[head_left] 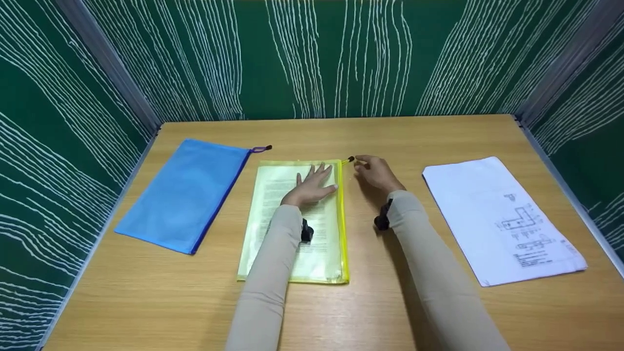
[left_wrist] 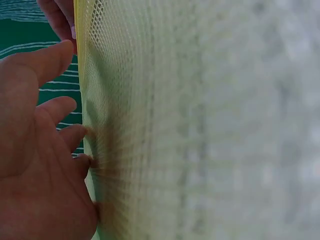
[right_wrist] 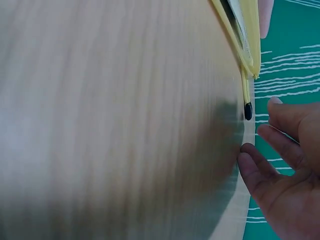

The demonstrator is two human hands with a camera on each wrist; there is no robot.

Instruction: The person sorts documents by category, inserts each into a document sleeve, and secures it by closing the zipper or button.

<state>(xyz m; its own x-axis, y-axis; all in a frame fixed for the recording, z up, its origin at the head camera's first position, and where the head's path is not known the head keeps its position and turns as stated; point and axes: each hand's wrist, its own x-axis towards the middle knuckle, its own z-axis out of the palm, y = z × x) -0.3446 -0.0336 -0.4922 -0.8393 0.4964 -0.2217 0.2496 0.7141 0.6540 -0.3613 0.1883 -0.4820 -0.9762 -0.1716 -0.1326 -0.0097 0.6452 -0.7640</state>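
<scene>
green walls (head_left: 436,34) on three sides, white wavy lines (head_left: 382,48) | grey corner posts (head_left: 106,56) | wood-grain tabletop (head_left: 146,302)

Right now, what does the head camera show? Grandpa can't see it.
A person rests their left grip on a yellow pouch holding printed paper; their right grip is near its black-tipped pull. A blue pouch lies left, white papers right.

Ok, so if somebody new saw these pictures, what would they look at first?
Probably the bright blue pouch, lying slanted on the left of the wooden table, and the green walls with squiggly white lines around it. Next, perhaps, the yellow-edged pouch in the middle, with the left hand spread on top and the right hand close to its black-tipped pull. White paper lies on the right.
</scene>
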